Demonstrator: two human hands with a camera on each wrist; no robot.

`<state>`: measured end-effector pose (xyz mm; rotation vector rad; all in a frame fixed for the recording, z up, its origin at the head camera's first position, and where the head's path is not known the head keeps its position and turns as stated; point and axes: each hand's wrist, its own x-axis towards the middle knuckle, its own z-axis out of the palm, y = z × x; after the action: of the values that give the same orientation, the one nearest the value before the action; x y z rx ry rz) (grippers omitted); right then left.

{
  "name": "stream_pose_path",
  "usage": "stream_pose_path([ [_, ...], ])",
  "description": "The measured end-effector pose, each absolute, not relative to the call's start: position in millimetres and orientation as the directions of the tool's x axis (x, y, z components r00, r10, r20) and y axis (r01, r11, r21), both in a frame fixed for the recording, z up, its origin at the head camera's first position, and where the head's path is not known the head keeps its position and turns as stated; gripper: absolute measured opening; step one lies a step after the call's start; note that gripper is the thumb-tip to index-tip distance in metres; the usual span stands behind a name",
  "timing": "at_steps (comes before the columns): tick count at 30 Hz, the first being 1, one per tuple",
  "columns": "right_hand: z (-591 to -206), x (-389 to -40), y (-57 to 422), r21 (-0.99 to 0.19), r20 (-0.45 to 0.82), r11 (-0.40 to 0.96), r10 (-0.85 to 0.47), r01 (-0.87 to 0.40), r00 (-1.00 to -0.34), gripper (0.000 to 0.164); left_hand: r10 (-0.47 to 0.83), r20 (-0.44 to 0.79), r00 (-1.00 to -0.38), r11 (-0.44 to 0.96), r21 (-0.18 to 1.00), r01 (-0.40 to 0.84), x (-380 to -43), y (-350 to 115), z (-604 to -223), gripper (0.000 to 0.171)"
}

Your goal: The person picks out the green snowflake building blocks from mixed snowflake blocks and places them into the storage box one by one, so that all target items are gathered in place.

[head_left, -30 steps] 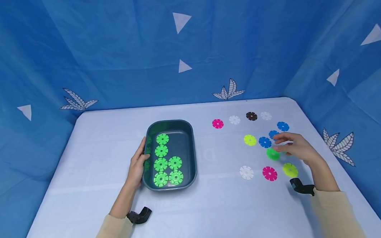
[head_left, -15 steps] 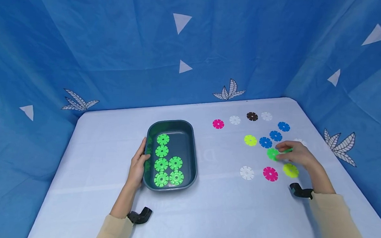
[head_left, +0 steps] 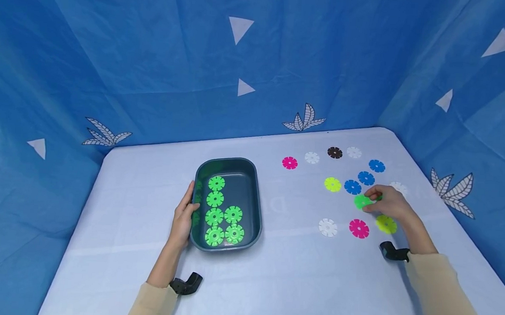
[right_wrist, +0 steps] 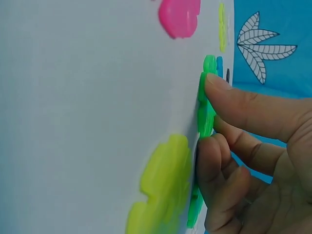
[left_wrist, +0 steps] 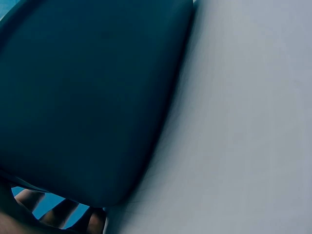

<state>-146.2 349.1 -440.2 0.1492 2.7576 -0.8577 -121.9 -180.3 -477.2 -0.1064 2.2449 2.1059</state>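
My left hand (head_left: pixel 182 221) grips the left wall of a dark teal plastic tray (head_left: pixel 257 210), thumb over the rim, fingers outside. Several green notched plastic discs (head_left: pixel 214 216) lie flat inside. In the left wrist view the tray's outer side (left_wrist: pixel 92 97) fills much of the picture, fingers curled at its lower edge. To the right, my right hand (head_left: pixel 389 202) pinches a green notched disc (head_left: pixel 361 202) at the table surface. The right wrist view shows my thumb on that disc (right_wrist: pixel 205 105); more green (right_wrist: pixel 195 209) shows under the curled fingers, partly hidden.
Around the right hand lie blue discs (head_left: pixel 353 187), a yellow-green disc (head_left: pixel 386 224), a pink disc (head_left: pixel 358 228) and white discs (head_left: pixel 328 227). Farther back are a brown disc (head_left: pixel 334 153) and another pink one (head_left: pixel 290 163). A blue curtain (head_left: pixel 175 77) borders the white table (head_left: pixel 139 189).
My right hand has come down and slightly toward me onto the green disc, its fingers closing in, uncovering a blue disc and a white one behind it. The left hand and tray stay put.
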Motion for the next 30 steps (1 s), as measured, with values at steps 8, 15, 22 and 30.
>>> stream_pose_path([
  [8, -439, -149, 348, -0.516, -0.277, 0.839, 0.026, 0.171, -0.961, 0.047, -0.011, -0.098, -0.995, 0.058, 0.993, -0.099, -122, -181, -477, 0.063],
  [15, -437, -147, 348, -0.515, -0.271, 0.840, 0.030, 0.172, -0.962, 0.043, -0.011, -0.101, -0.995, 0.062, 0.993, -0.102, -122, -180, -476, 0.063],
  [22, -431, -146, 348, -0.544, -0.276, 0.822, 0.012, 0.167, -0.961, 0.035, -0.005, -0.099, -0.995, 0.058, 0.993, -0.099, -123, -180, -475, 0.062],
  [30, -420, -153, 341, -0.650, -0.276, 0.744, -0.044, 0.153, -0.960, 0.035, -0.004, -0.098, -0.995, 0.062, 0.993, -0.098, -122, -180, -476, 0.062],
])
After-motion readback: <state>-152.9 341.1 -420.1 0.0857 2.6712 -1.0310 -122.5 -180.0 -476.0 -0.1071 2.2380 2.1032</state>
